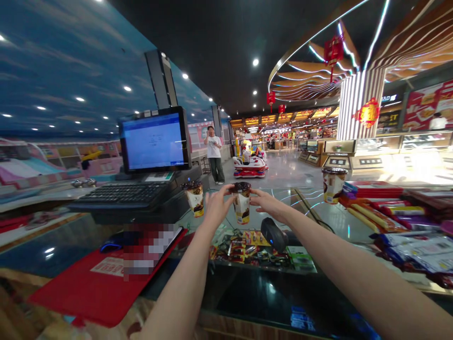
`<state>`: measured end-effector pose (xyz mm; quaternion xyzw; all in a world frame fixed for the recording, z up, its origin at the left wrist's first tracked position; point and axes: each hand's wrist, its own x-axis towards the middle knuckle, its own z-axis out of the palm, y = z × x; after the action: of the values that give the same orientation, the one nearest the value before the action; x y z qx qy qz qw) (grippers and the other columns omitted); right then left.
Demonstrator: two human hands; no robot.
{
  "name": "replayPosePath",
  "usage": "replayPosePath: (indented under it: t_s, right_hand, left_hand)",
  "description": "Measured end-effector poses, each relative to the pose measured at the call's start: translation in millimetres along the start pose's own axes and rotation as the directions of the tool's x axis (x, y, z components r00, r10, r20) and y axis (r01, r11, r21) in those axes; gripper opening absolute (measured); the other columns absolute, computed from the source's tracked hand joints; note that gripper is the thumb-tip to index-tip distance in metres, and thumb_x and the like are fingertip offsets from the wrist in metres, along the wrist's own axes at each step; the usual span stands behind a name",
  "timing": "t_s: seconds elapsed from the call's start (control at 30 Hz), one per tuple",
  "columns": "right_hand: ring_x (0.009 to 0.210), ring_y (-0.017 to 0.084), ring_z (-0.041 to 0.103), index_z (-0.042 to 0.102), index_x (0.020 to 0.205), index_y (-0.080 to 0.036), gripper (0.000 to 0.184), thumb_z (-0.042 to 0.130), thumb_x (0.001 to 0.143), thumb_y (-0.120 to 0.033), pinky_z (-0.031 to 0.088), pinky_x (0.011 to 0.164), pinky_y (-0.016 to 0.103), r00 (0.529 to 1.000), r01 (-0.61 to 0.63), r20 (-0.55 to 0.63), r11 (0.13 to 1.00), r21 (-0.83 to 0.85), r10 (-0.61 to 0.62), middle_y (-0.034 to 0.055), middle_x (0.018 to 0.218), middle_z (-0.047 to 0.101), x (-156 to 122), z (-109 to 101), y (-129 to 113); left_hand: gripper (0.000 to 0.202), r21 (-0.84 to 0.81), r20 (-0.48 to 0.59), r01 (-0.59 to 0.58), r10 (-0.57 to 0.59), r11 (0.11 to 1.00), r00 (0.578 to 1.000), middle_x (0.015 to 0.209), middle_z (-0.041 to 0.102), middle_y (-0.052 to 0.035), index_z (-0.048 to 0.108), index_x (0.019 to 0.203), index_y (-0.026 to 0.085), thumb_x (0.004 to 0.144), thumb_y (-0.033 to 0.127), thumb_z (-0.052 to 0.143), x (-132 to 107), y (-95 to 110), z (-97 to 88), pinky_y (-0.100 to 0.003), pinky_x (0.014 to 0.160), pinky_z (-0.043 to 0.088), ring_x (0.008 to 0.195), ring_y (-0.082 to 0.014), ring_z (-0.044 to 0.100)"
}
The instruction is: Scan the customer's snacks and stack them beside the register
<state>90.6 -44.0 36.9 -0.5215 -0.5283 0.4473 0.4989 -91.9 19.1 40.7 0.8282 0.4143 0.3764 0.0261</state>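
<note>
view: head

step: both hands at one cup, over the counter

left hand (218, 207): fingers on the cup's left side

right hand (269, 204): fingertips on its right side

grip: cup pinched between both hands, fingertips only, not clenched; palms off it

cup (241, 208): tall, tapered, brown-and-cream wrap, dark domed lid; upright, centre of view; cannot tell if its base touches the glass

second cup (194, 200): same type, upright, just left of left hand, beside keyboard

third cup (334, 186): same type, upright, well right, near snack boxes

counter (339, 222): glossy glass top, strong reflections

scanner (274, 234): black, rounded plastic, blue light, just below right hand

packets (247, 252): shiny foil, small, below the hands; cannot tell if on or under glass

keyboard (120, 196): black, angled, left of second cup

monitor (154, 140): black-framed, lit blue, behind keyboard

red mat (85, 288): flat, soft-looking, front left

snack boxes (373, 190): red, stacked, far right

person (214, 153): white tee, standing well beyond the counter
</note>
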Motion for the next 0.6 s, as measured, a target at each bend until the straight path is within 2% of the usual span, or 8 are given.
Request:
replayPosePath:
  t_s: [0.17, 0.27, 0.43, 0.6]
  right_hand:
    - [0.115, 0.025, 0.054, 0.056, 0.128, -0.029, 0.055, 0.059, 0.074, -0.024, 0.039, 0.096, 0.047, 1.0, 0.012, 0.011, 0.999, -0.042, -0.012, 0.0047, 0.111, 0.067, 3.5, 32.4, -9.5]
    - [0.113, 0.026, 0.055, 0.058, 0.126, -0.029, 0.055, 0.057, 0.072, -0.018, 0.041, 0.094, 0.046, 1.0, 0.024, -0.006, 1.0, -0.017, -0.024, 0.0045, 0.112, 0.067, 8.3, 54.5, -10.9]
    - [0.115, 0.024, 0.054, 0.054, 0.129, -0.03, 0.058, 0.052, 0.073, -0.014, 0.042, 0.096, 0.043, 0.998, 0.055, 0.0, 0.998, 0.027, -0.055, 0.0022, 0.117, 0.066, 10.8, 88.5, -10.8]
    - [0.111, 0.022, 0.058, 0.047, 0.136, -0.029, 0.065, 0.052, 0.073, -0.013, 0.04, 0.099, 0.043, 0.991, 0.062, 0.111, 0.993, 0.099, -0.073, 0.0011, 0.12, 0.065, 11.1, 118.7, -10.2]
  left_hand:
    - [0.041, 0.097, -0.014, 0.031, -0.03, 0.995, 0.999, 0.11, 0.072, -0.0026, 0.058, 0.118, 0.031, 0.078, 0.033, 0.068, 1.3, -17.6, -18.5, -0.051, 0.112, 0.018, 0.114, -0.0268, 0.058]
    - [0.039, 0.15, -0.025, 0.031, -0.028, 0.988, 0.999, 0.108, 0.072, -0.0015, 0.059, 0.114, 0.031, 0.077, 0.032, 0.068, -1.4, -26.6, -30.7, -0.05, 0.111, 0.018, 0.114, -0.0264, 0.058]
    - [0.038, 0.211, -0.033, 0.052, -0.046, 0.976, 0.998, 0.111, 0.071, -0.0009, 0.058, 0.116, 0.033, 0.079, 0.032, 0.065, -11.1, -43.6, -50.9, -0.05, 0.111, 0.017, 0.117, -0.0256, 0.056]
    - [0.039, 0.244, -0.06, 0.085, -0.073, 0.966, 0.996, 0.113, 0.071, -0.0008, 0.057, 0.117, 0.034, 0.079, 0.029, 0.062, -21.5, -69.4, -69.4, -0.053, 0.112, 0.015, 0.117, -0.0258, 0.055]
